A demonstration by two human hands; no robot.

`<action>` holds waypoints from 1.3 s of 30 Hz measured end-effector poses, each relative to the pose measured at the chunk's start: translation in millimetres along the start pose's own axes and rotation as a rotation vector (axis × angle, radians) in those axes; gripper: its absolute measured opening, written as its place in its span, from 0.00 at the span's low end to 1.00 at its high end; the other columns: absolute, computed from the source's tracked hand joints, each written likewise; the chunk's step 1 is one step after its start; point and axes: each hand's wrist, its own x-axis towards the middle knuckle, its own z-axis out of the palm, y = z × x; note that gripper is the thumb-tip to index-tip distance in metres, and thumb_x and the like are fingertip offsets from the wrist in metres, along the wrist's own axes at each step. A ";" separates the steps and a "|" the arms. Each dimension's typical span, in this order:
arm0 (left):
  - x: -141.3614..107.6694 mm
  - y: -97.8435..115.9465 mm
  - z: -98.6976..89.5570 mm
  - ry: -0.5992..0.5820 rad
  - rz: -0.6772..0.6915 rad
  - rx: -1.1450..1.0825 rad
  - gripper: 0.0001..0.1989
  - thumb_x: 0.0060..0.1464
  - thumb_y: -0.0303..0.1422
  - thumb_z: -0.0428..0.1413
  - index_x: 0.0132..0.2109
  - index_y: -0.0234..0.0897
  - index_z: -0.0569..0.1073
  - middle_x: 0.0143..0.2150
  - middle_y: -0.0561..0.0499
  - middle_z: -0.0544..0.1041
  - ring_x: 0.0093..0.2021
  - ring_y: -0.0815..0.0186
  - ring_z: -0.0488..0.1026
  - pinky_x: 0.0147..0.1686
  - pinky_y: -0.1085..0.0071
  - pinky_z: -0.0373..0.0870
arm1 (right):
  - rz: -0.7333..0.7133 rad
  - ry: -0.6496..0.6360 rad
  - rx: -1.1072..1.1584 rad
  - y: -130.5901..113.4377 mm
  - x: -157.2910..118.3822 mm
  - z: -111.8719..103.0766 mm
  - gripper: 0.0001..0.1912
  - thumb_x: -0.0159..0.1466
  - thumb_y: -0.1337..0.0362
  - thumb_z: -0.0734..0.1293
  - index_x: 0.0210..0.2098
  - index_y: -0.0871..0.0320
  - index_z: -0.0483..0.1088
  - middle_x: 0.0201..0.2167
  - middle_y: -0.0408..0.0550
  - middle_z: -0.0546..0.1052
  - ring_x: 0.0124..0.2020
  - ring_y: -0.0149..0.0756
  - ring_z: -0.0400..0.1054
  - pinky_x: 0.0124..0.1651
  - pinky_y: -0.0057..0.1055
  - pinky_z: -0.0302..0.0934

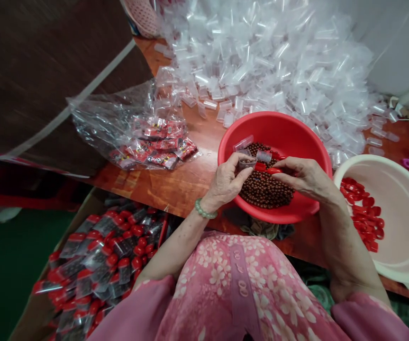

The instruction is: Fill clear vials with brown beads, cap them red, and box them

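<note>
Over the red basin point(313, 142), my left hand point(222, 183) grips a small clear plastic container point(247, 163) with its open mouth towards me. Brown beads seem to show inside it. A red cap point(274, 171) is pinched between the thumb and fingers of my right hand point(305, 177), just right of the container and apart from it. Beneath both hands, a heap of brown beads point(266, 192) lies in the basin. A few clear containers and some red pieces rest among the beads, partly hidden by my fingers.
Clear empty containers point(261, 57) are piled across the back of the wooden table point(204, 128). A plastic bag of red packets point(158, 147) lies left. At right, a cream basin point(403, 227) holds red caps point(364, 222). Lower left, a box holds red-capped containers point(104, 255).
</note>
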 end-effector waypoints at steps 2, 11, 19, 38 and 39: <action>-0.3 2.1 0.3 0.005 -0.026 0.043 0.10 0.63 0.33 0.57 0.50 0.37 0.72 0.45 0.47 0.81 0.45 0.63 0.79 0.48 0.67 0.74 | -0.012 0.018 0.045 -2.6 -0.6 1.0 0.14 0.66 0.54 0.70 0.43 0.56 0.82 0.34 0.47 0.82 0.32 0.35 0.71 0.36 0.32 0.61; -0.5 11.9 7.1 -0.024 -0.064 0.155 0.09 0.58 0.30 0.60 0.46 0.37 0.72 0.38 0.50 0.81 0.38 0.64 0.79 0.42 0.68 0.73 | 0.051 0.290 0.391 -7.2 7.1 26.4 0.13 0.61 0.56 0.75 0.42 0.53 0.82 0.41 0.47 0.85 0.43 0.42 0.78 0.50 0.40 0.71; 0.8 11.3 -0.6 0.001 -0.141 -0.222 0.12 0.56 0.35 0.62 0.44 0.38 0.69 0.39 0.52 0.78 0.39 0.68 0.77 0.44 0.70 0.74 | 0.066 0.451 0.516 -22.1 12.5 54.5 0.11 0.61 0.55 0.75 0.40 0.52 0.81 0.40 0.47 0.85 0.42 0.40 0.80 0.54 0.42 0.73; -2.7 7.1 -2.3 -0.093 -0.078 -0.354 0.11 0.57 0.34 0.64 0.46 0.36 0.77 0.44 0.48 0.83 0.45 0.65 0.79 0.51 0.67 0.75 | -0.024 0.550 0.420 -37.6 2.2 46.8 0.15 0.66 0.53 0.72 0.50 0.48 0.77 0.46 0.48 0.83 0.45 0.41 0.80 0.53 0.42 0.75; -2.1 6.9 -2.4 -0.109 -0.074 -0.358 0.11 0.57 0.33 0.63 0.47 0.36 0.77 0.44 0.48 0.82 0.44 0.65 0.79 0.51 0.67 0.75 | -0.046 0.538 0.398 -40.8 2.2 46.6 0.14 0.66 0.53 0.72 0.50 0.48 0.77 0.46 0.48 0.83 0.47 0.42 0.80 0.54 0.43 0.74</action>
